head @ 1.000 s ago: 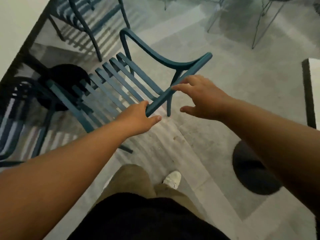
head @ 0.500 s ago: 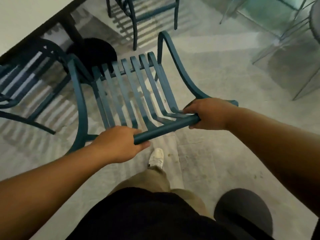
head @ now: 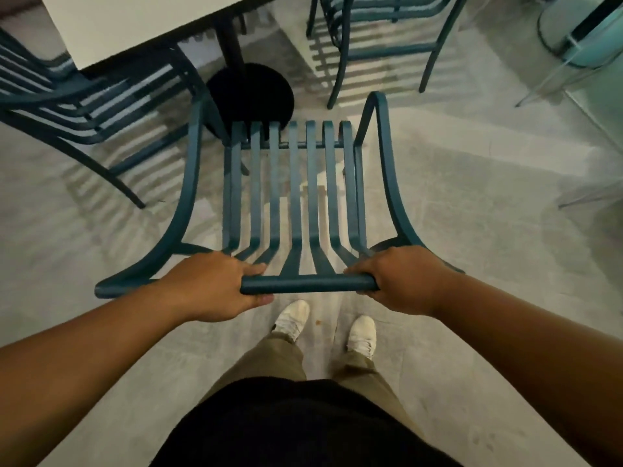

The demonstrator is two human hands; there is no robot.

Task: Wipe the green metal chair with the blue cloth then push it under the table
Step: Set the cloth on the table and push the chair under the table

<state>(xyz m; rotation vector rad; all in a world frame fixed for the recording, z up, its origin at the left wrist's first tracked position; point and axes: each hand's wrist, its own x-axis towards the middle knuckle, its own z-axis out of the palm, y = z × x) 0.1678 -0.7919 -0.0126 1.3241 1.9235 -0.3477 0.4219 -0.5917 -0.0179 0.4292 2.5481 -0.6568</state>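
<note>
Chair (head: 296, 197), green metal slats, sits centre frame on the grey floor (head: 472, 230), seen from behind and above. Top rail (head: 308, 284) nearest the person; seat slats run away toward the far side. Both curved armrests visible, left and right.

Left hand (head: 215, 286) wraps the left end of the top rail, fingers curled over the far side, thumb under. Right hand (head: 401, 279) wraps the right end the same way. Bare rail shows between the two hands.

Worktop (head: 135, 25), white, at far left; its black post (head: 231, 38) drops to a round black base (head: 249, 92). Chair's front edge lies just near of that base, front-left leg close beside it. Seat not under the worktop; worktop edge is farther off and to the left.

Second chair (head: 84, 96) at left, partly under the worktop. Third chair (head: 381, 28) at far right of the base, standing apart.

Person's white shoes (head: 293, 318) on the floor just near of the top rail, olive trousers above them.

Cloth not in view.
</note>
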